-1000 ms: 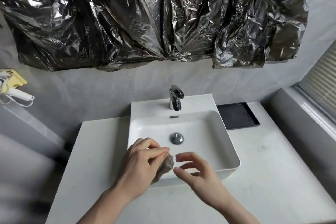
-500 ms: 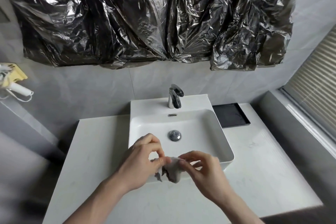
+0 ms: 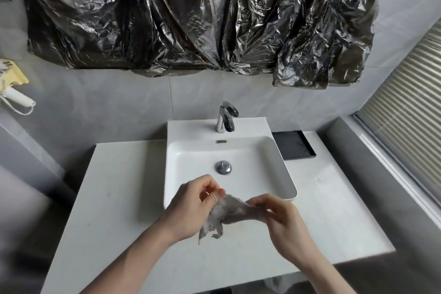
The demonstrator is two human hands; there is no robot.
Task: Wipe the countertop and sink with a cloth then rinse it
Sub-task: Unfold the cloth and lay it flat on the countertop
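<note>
- no text, label, brand, number or sign can be read anywhere in the view.
- the tap (image 3: pixel 226 117) shows only bare chrome, with no maker's mark that can be made out.
- the yellow item (image 3: pixel 13 75) at the left edge is too blurred to tell whether it carries any print.

Two bare forearms are reaching into view from the bottom edge, with no sleeves showing as far as the frame's edge. The left hand (image 3: pixel 191 207) and the right hand (image 3: pixel 286 224) are wearing nothing visible: no gloves, rings, watch or bracelet at either wrist.
</note>
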